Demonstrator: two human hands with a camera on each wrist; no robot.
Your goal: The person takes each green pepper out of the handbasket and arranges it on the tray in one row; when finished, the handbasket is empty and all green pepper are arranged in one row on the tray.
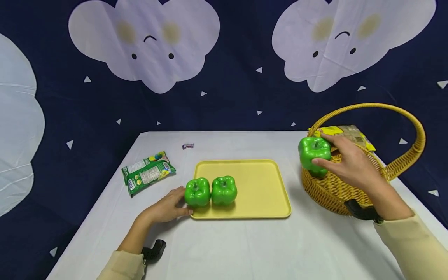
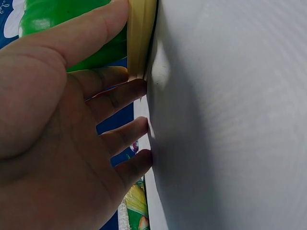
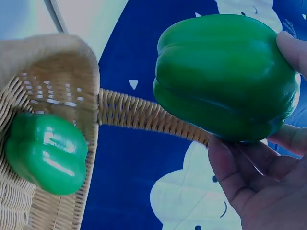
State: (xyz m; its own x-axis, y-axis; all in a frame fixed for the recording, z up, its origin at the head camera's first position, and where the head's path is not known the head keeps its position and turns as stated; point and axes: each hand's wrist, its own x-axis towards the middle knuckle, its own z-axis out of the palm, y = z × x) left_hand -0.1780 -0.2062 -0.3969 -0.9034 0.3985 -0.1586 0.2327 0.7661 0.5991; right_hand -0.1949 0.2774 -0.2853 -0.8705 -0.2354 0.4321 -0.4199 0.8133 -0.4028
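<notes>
My right hand (image 1: 353, 161) grips a green bell pepper (image 1: 314, 151) between thumb and fingers, over the left side of the wicker basket (image 1: 316, 194). The right wrist view shows this held pepper (image 3: 225, 76) up close, with another green bell pepper (image 3: 48, 153) lying inside the basket. Two more green bell peppers stand side by side on the yellow tray (image 1: 260, 190), the left pepper (image 1: 197, 192) and the right pepper (image 1: 224, 190). At the tray's front left corner rests my left hand (image 1: 168, 206), thumb at the rim and fingers extended, as the left wrist view shows.
A green snack packet (image 1: 148, 173) lies left of the tray. Behind the tray is a small wrapped candy (image 1: 188, 146). A yellow packet (image 1: 350, 134) sits behind the basket, whose tall handle (image 1: 371, 105) arches up at the right. A dark cloud-patterned cloth (image 1: 241, 77) hangs behind the table.
</notes>
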